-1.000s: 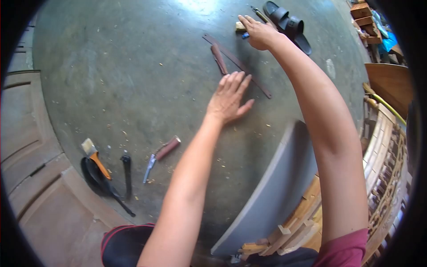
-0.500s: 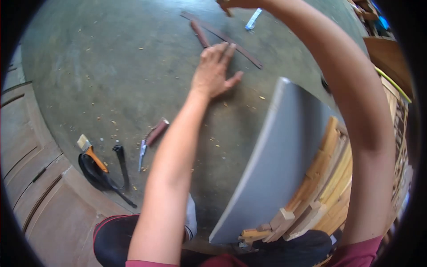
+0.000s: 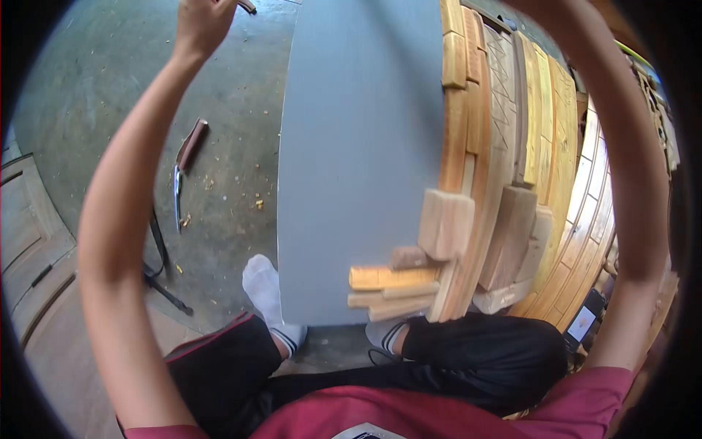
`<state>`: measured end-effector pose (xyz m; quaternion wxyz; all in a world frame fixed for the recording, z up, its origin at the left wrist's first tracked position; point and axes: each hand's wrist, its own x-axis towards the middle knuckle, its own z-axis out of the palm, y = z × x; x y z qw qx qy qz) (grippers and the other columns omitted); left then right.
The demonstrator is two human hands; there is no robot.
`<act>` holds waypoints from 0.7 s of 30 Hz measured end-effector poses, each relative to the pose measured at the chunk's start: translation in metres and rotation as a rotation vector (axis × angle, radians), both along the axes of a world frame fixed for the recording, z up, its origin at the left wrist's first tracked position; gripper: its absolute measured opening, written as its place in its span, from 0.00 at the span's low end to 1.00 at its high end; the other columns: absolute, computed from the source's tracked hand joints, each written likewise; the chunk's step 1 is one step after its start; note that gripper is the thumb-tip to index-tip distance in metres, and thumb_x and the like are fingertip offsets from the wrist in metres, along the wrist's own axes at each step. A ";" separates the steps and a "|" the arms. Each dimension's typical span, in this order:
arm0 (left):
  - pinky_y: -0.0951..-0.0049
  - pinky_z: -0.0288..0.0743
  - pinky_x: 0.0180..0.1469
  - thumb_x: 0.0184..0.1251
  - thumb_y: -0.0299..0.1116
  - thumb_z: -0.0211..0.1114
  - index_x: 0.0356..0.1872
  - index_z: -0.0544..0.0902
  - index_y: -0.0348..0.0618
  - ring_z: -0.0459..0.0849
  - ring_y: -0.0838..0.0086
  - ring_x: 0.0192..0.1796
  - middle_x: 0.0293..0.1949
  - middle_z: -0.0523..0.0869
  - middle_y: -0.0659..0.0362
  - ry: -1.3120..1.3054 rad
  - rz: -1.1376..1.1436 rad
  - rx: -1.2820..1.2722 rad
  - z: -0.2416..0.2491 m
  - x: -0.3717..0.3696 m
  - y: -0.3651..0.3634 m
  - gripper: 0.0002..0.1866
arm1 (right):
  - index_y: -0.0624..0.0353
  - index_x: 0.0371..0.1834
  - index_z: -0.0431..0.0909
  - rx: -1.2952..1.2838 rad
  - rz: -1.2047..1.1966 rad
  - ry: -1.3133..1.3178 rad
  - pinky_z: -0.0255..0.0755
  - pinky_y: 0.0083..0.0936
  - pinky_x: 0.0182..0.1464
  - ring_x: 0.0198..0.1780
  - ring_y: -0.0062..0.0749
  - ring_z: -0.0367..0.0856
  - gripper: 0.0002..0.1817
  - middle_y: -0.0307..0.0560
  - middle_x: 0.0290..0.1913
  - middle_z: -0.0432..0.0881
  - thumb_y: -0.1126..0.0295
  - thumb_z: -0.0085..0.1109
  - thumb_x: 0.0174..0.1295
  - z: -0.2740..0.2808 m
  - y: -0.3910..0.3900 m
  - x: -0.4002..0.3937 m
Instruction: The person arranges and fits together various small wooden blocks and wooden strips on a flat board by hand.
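At the top left edge is my left hand, its fingers mostly cut off by the frame. A small brown piece shows beside its fingertips; whether the hand grips it cannot be made out. My right forearm reaches up past the top edge, so my right hand is out of view. Between my arms lies a large grey board. Along its right side run long wooden strips, with a pale wood block and several short wood pieces at its near right corner.
A brown roll and a thin blue-white tool lie on the floor at left, with a black strap nearer me. Carved wooden panels stand far left. A phone rests at lower right. My socked feet touch the board's near edge.
The view has tilted down and shifted. The grey board now appears upright in the middle. My left hand has moved up and left in the frame; my right hand has left view.
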<state>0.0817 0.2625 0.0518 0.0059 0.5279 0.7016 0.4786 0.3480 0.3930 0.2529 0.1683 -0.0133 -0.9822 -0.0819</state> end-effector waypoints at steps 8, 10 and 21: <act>0.74 0.76 0.44 0.83 0.46 0.62 0.67 0.78 0.40 0.82 0.76 0.39 0.38 0.84 0.60 -0.262 -0.518 -0.688 0.166 0.095 -0.068 0.24 | 0.55 0.54 0.72 -0.041 -0.222 -0.214 0.78 0.40 0.46 0.40 0.42 0.86 0.31 0.46 0.37 0.83 0.71 0.83 0.49 -0.001 -0.123 0.095; 0.77 0.73 0.39 0.81 0.55 0.63 0.71 0.77 0.45 0.79 0.80 0.35 0.37 0.83 0.62 -0.327 -0.573 -0.753 0.157 0.117 -0.077 0.30 | 0.55 0.54 0.72 -0.081 -0.213 -0.164 0.77 0.39 0.49 0.42 0.43 0.86 0.32 0.45 0.38 0.84 0.70 0.83 0.50 -0.008 -0.123 0.103; 0.75 0.74 0.34 0.81 0.51 0.65 0.75 0.70 0.37 0.79 0.79 0.32 0.38 0.86 0.58 -0.334 -0.515 -0.612 0.122 0.184 -0.068 0.34 | 0.53 0.50 0.80 -0.346 -0.220 -0.243 0.68 0.34 0.58 0.44 0.34 0.85 0.10 0.41 0.39 0.86 0.67 0.68 0.72 -0.003 -0.114 0.117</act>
